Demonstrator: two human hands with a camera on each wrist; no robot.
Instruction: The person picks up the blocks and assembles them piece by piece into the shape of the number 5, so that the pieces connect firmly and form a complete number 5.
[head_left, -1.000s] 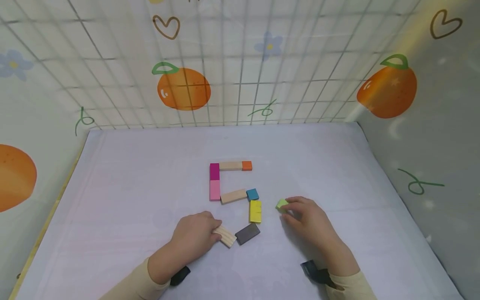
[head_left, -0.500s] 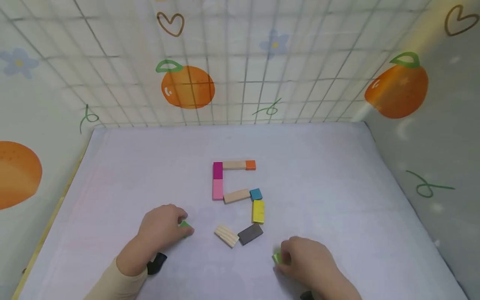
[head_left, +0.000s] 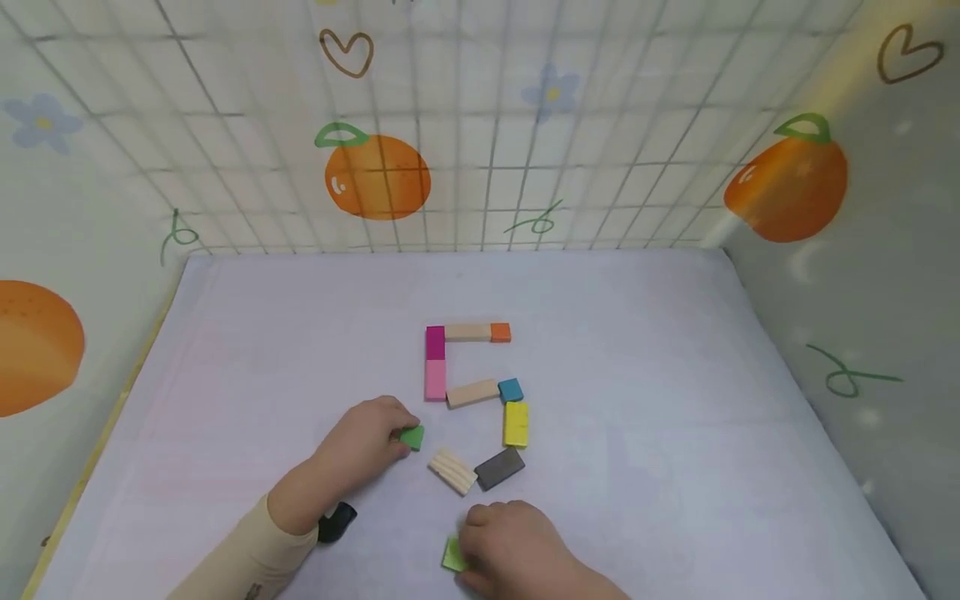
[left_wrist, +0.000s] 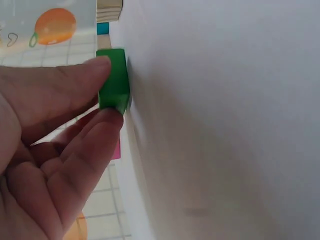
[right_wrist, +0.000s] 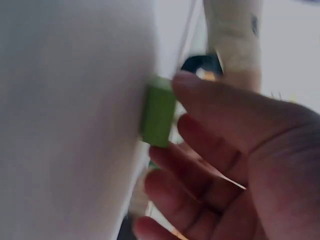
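Observation:
My left hand [head_left: 366, 442] pinches a green block [head_left: 412, 437] between thumb and fingertips, just left of a ridged natural-wood block [head_left: 453, 472]. In the left wrist view the green block [left_wrist: 116, 80] is at or very near the table surface. Closer to me, my right hand [head_left: 517, 550] holds a light green block [head_left: 453, 555], partly hidden by its fingers. The right wrist view shows thumb and finger at opposite ends of that light green block [right_wrist: 159, 115]. A dark grey block [head_left: 500, 468] lies against the ridged one.
A winding line of blocks lies mid-table: orange [head_left: 500, 332], plain wood [head_left: 468, 332], magenta [head_left: 435, 342], pink [head_left: 435, 380], another plain wood [head_left: 472, 393], blue [head_left: 511, 390] and yellow [head_left: 516, 424]. A patterned curtain [head_left: 480, 183] stands behind the white table [head_left: 637, 333].
My left hand has let go of the ridged block, picked up the green block at the left and brought it rightward. My right hand has carried the light green block nearer and leftward.

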